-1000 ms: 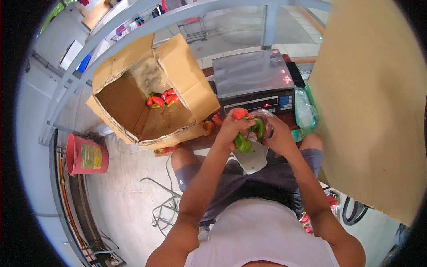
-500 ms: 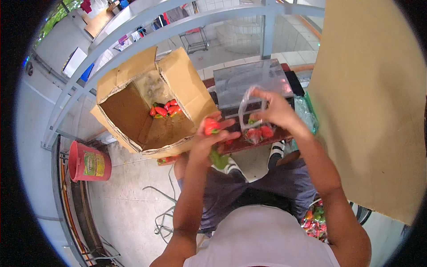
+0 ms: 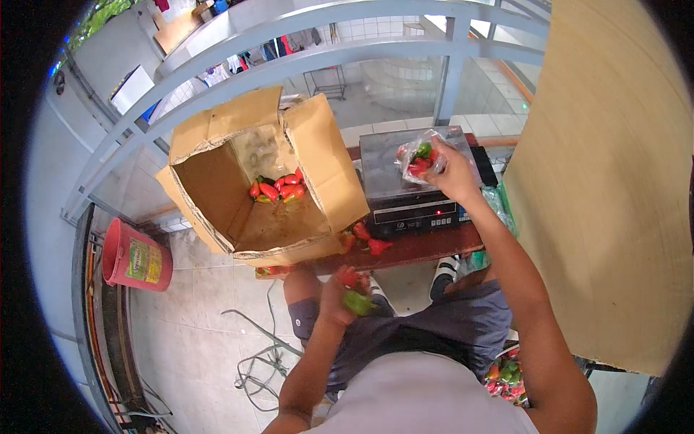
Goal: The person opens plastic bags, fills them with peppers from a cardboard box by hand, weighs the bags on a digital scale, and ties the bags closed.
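My right hand grips a clear plastic bag at the steel plate of a digital scale. Red peppers and a green one show inside the bag. Whether the bag rests on the plate or hovers just above it, I cannot tell. Low over my lap, my left hand is closed around peppers, red and green, blurred by motion. Loose red peppers lie on the dark red bench in front of the scale. A cardboard box stands open to the left, with several peppers inside.
A pink bucket stands on the tiled floor at left, near tangled green strapping. Bagged peppers sit beside my right leg. A tall tan board rises at right, and a grey metal railing runs behind the scale.
My right hand has carried the bag up and away to the scale's plate. My left hand has dropped back toward my lap with peppers. The view has shifted slightly.
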The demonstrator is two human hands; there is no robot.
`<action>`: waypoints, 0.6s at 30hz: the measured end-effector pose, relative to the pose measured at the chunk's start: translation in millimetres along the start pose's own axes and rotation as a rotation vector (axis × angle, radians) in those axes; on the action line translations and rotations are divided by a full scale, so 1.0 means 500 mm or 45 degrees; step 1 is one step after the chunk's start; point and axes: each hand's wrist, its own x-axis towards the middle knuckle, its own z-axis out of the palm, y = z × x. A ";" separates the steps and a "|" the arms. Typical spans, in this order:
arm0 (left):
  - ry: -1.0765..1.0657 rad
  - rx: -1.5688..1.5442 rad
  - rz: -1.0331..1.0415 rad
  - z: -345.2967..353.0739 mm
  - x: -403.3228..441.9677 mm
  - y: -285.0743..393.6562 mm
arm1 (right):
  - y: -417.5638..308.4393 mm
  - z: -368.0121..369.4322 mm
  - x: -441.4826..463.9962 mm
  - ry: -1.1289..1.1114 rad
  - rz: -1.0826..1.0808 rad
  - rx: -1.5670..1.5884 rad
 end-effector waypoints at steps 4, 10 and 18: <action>-0.150 -0.064 -0.389 -0.024 0.011 -0.061 | 0.059 0.024 -0.014 0.050 0.001 0.231; -0.119 -0.174 -0.418 -0.016 0.032 -0.109 | 0.021 -0.027 -0.065 -0.136 0.154 0.316; -0.257 -0.028 -0.272 0.014 -0.004 -0.091 | 0.045 -0.092 -0.253 0.056 0.436 0.229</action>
